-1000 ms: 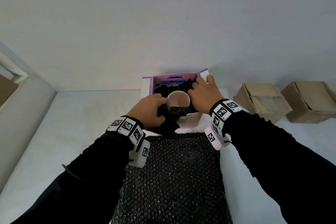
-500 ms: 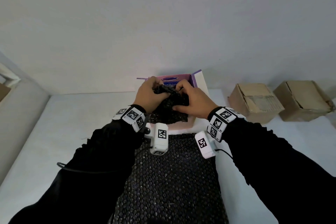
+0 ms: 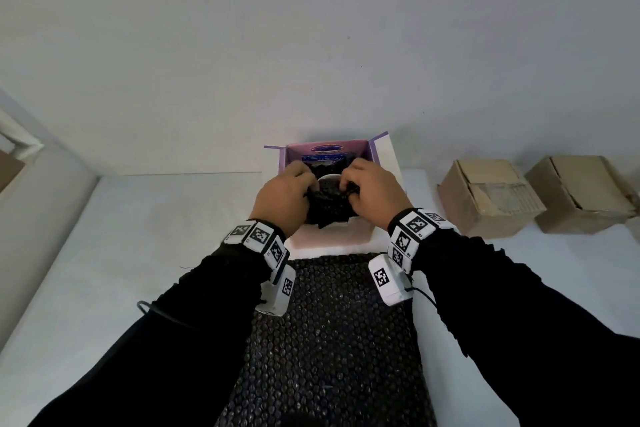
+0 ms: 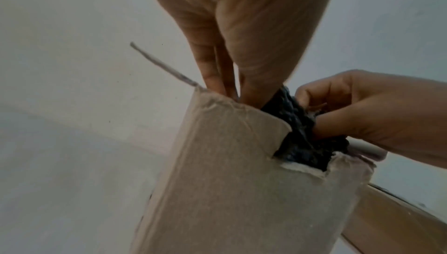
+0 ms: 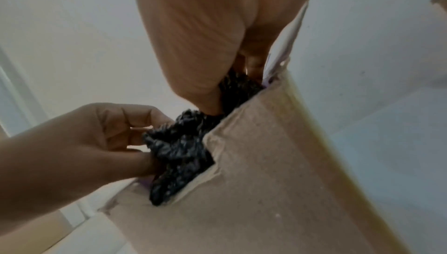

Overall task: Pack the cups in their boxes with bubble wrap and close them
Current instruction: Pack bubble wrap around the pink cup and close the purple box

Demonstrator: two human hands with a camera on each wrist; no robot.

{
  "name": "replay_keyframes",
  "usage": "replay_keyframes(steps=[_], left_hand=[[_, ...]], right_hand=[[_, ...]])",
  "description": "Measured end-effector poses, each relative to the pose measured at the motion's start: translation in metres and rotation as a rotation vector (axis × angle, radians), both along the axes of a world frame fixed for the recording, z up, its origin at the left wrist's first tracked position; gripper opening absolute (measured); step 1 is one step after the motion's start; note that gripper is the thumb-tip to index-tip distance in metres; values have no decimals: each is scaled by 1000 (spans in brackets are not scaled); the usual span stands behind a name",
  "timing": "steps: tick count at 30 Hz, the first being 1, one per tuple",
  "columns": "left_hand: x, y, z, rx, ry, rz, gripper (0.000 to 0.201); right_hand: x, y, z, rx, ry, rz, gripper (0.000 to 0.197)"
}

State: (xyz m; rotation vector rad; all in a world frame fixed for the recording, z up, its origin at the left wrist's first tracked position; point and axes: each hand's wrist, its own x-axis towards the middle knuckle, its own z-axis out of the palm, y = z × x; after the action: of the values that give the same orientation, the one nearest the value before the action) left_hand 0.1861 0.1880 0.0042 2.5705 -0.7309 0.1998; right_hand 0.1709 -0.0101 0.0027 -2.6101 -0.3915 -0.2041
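An open box with a purple lining stands at the far middle of the table. Inside it sits a pale cup, mostly covered by crumpled black bubble wrap; only part of its rim shows. My left hand pinches the wrap at the cup's left side and my right hand pinches it at the right. In the left wrist view the wrap bulges over the box wall. The right wrist view shows my left hand's fingers curled on the wrap.
A large sheet of black bubble wrap lies on the white table between my forearms. Two brown cardboard boxes stand at the right by the wall. The box's side flaps stand up.
Both hands drew the wrap over the cup's mouth toward the far side, then came back toward me. They now pinch it over the cup, whose rim partly shows again.
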Motion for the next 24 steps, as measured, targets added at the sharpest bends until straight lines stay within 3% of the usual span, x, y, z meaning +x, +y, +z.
replay_keyframes(steps=[3, 7, 9, 11, 14, 15, 20, 24], left_hand=[[-4, 0, 2, 115, 90, -137, 22], [-8, 3, 4, 58, 154, -169, 21], [-9, 1, 0, 92, 152, -190, 33], [-7, 1, -7, 135, 171, -194, 45], [-5, 2, -12, 107, 196, -189, 38], [-4, 2, -11, 93, 210, -189, 35], [-6, -2, 1, 185, 282, -107, 28], [-3, -5, 1, 278, 290, -91, 33]], right_hand=[[-3, -8, 6, -59, 95, 67, 18], [-4, -11, 15, -187, 166, 130, 24], [0, -13, 17, -197, 215, 119, 29], [1, -12, 18, -121, 260, 106, 22], [2, -6, 17, -230, 323, 141, 48], [3, -2, 18, -294, 343, 147, 48], [4, -3, 21, -228, 337, 165, 22], [2, -10, 19, -202, 315, 218, 18]])
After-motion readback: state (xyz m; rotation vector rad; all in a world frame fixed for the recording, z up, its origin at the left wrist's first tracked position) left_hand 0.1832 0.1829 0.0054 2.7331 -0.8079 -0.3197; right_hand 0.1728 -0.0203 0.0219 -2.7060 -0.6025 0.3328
